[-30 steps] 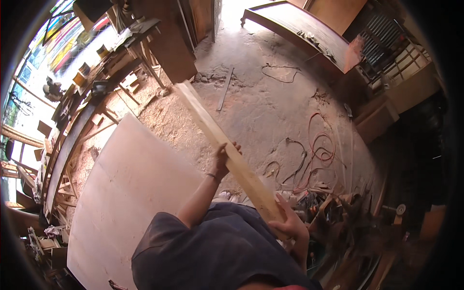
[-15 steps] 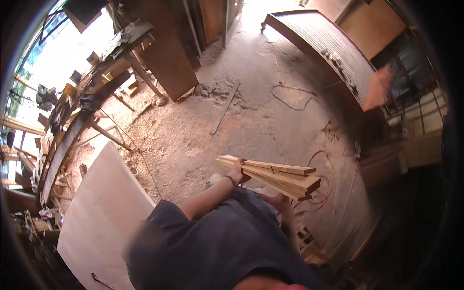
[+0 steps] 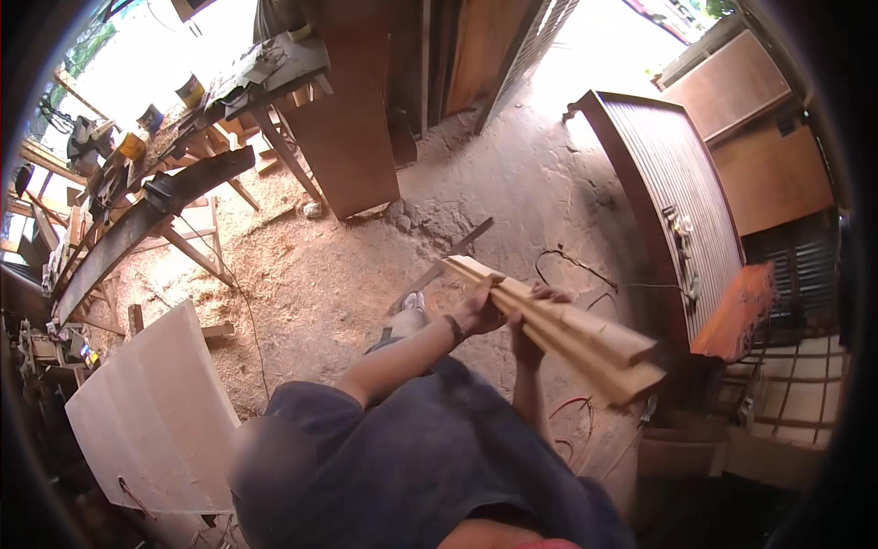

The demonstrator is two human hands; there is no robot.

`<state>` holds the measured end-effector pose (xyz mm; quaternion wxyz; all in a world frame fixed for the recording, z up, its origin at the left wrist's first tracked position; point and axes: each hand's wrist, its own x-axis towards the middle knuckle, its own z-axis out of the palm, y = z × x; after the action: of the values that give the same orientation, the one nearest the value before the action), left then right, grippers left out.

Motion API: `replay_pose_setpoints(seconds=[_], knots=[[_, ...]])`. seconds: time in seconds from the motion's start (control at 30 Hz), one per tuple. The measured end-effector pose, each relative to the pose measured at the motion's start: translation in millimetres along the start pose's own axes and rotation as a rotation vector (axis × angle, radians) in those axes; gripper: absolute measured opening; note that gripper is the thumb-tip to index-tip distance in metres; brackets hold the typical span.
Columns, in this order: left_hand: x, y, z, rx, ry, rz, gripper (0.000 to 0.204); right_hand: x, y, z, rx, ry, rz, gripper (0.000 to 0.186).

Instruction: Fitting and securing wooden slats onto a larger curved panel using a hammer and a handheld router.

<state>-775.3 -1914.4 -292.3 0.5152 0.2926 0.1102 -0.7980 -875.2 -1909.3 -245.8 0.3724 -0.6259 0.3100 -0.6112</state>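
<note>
A bundle of pale wooden strips (image 3: 593, 322) slants from the middle of the head view down to the right. Its near right end is smeared by motion. My left hand (image 3: 479, 309) is wrapped round the bundle near its far, narrow-looking end, and a dark band circles that wrist. Just to the right, my right hand (image 3: 526, 340) grips the same strips, its palm below and fingers reaching over the top. How many strips there are is hard to make out. My shoe (image 3: 413, 300) shows on the floor beyond my left forearm.
A long flat bar (image 3: 471, 236) lies on the dusty floor ahead. To the right stands a ribbed-top table (image 3: 677, 183) with small items. A cluttered workbench (image 3: 274, 78) is at the left, a pale panel (image 3: 155, 403) nearer. Cords (image 3: 574, 261) trail across the floor.
My body has moved forward, and the ribbed table looks closer. The strips have swung outward and point more downward right. My right hand, mostly hidden before, now shows gripping them near my left.
</note>
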Motion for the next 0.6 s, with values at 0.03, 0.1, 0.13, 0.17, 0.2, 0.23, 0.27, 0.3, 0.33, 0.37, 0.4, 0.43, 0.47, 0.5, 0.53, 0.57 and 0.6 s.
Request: replay_pose_setpoints(seconds=[0.03, 0.1, 0.13, 0.17, 0.2, 0.23, 0.27, 0.3, 0.33, 0.37, 0.4, 0.43, 0.47, 0.5, 0.53, 0.57, 0.6], knots=[[25.5, 27.0, -3.0, 0.037, -0.274, -0.05, 0.066, 34.3, 8.0, 8.6, -0.005, -0.014, 0.001, 0.066], [40.7, 72.3, 4.8, 0.092, -0.235, -0.112, 0.069, 92.5, 31.3, 30.0, 0.047, 0.024, 0.022, 0.067], [32.1, 86.2, 10.5, 0.134, -0.189, -0.192, 0.072, 117.6, 39.2, 36.4, 0.052, 0.01, 0.039, 0.067], [47.4, 110.1, -1.3, 0.197, -0.203, -0.158, 0.077, 150.5, 51.0, 45.4, -0.009, -0.041, 0.011, 0.067], [48.0, 135.7, 0.3, 0.277, -0.133, -0.119, 0.07, 179.1, 61.3, 52.7, -0.074, -0.07, -0.022, 0.068], [70.1, 159.0, -28.3, 0.329, -0.064, -0.085, 0.064, 204.3, 71.6, 69.4, -0.055, -0.082, -0.017, 0.068], [93.1, 182.5, -57.2, 0.38, 0.002, -0.051, 0.057, 230.8, 81.1, 86.4, 0.009, -0.093, -0.027, 0.07], [97.3, 209.6, -67.8, 0.58, 0.122, 0.059, 0.05, 252.7, 97.6, 99.6, 0.058, -0.086, -0.031, 0.072], [95.3, 233.7, -84.9, 0.778, 0.246, 0.165, 0.044, 272.8, 118.5, 116.0, 0.059, -0.081, -0.019, 0.072], [97.2, 250.6, -119.5, 0.917, 0.359, 0.354, 0.041, 296.2, 137.7, 135.3, 0.097, -0.103, -0.023, 0.074], [102.5, 264.7, -168.0, 1.04, 0.482, 0.554, 0.039, 322.1, 155.9, 157.6, 0.144, -0.142, -0.027, 0.075], [97.7, 280.1, -226.7, 1.115, 0.653, 0.648, 0.037, 341.3, 176.0, 188.3, 0.187, -0.177, -0.042, 0.076], [83.1, 298.1, -237.3, 1.108, 0.702, 0.6, 0.039, 360.3, 206.5, 206.9, 0.19, -0.174, -0.066, 0.078], [61.6, 296.5, -299.8, 0.933, 0.905, 0.61, 0.038, 378.3, 222.7, 249.5, 0.224, -0.23, -0.046, 0.076], [56.1, 303.0, -293.5, 0.621, 1.015, 0.519, 0.032, 396.0, 254.1, 267.2, 0.184, -0.238, -0.041, 0.074], [45.2, 310.2, -291.0, 0.425, 1.122, 0.442, 0.027, 409.9, 294.6, 285.2, 0.115, -0.263, 0.08, 0.071], [35.2, 314.6, -289.2, 0.217, 1.179, 0.462, 0.034, 417.3, 335.6, 301.3, 0.045, -0.294, 0.207, 0.067]])
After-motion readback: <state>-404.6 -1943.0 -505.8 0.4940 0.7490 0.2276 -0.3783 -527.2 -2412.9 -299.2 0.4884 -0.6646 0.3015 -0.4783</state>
